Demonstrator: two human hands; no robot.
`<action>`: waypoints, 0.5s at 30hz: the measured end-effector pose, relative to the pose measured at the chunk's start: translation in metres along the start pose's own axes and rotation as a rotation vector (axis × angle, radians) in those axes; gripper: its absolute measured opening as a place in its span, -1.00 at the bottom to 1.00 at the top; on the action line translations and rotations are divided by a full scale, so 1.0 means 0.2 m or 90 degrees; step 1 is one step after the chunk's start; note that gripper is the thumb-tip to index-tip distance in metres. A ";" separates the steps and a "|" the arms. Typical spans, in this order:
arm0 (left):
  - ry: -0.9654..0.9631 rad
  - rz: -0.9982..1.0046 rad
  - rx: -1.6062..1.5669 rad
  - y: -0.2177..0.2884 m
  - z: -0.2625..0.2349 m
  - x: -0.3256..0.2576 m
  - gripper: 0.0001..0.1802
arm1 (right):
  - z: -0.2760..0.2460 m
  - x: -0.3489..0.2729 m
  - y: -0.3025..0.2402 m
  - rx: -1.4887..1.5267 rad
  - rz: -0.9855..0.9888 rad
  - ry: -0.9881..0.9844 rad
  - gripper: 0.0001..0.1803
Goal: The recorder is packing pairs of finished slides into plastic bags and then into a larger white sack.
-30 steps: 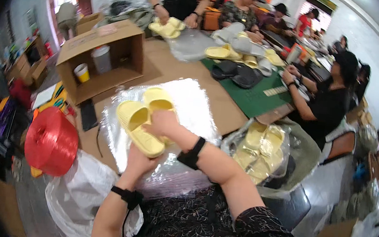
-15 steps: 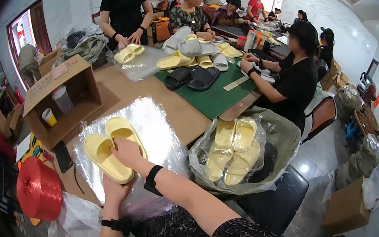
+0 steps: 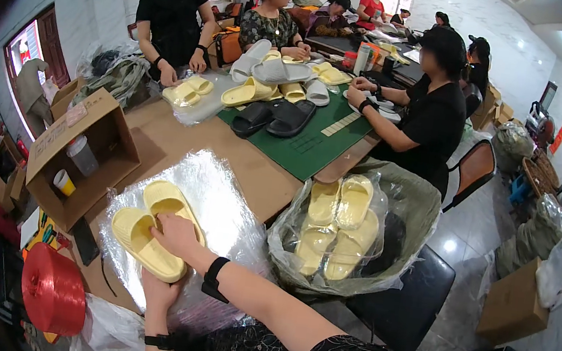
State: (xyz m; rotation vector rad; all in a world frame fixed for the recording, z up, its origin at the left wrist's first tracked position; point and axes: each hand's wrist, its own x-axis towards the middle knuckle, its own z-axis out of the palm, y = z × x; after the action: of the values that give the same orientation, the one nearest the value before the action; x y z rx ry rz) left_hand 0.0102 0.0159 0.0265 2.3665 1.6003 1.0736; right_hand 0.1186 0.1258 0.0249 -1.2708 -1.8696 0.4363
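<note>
**Yellow slides paired on the plastic sheet**

The right hand (image 3: 176,233) lies flat, fingers spread, over the yellow slippers (image 3: 148,229), pressing without closing. The left hand (image 3: 158,290) cups the near slipper's heel from below. The pair rests on a clear plastic sheet (image 3: 234,212) on the table. Compared with a second ago, the grip looks much the same; mainly the head has turned, showing the bag of slippers (image 3: 337,231).

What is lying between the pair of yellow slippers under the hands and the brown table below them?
In the head view, a sheet of clear plastic lies spread between the yellow slippers and the table.
</note>
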 end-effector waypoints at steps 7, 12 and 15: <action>-0.020 -0.063 -0.007 0.05 -0.01 0.00 -0.49 | -0.04 0.00 -0.01 0.003 0.019 -0.023 -0.60; -0.001 -0.005 -0.020 0.02 0.00 -0.01 -0.50 | -0.05 0.00 -0.02 0.007 0.028 -0.037 -0.61; 0.008 -0.010 0.000 0.01 0.00 -0.01 -0.51 | -0.03 0.00 -0.01 0.014 0.017 -0.033 -0.60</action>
State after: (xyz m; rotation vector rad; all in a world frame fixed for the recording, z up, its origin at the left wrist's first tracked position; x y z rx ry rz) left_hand 0.0104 0.0139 0.0271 2.3483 1.6192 1.0873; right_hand 0.1224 0.1244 0.0298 -1.2815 -1.8885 0.5071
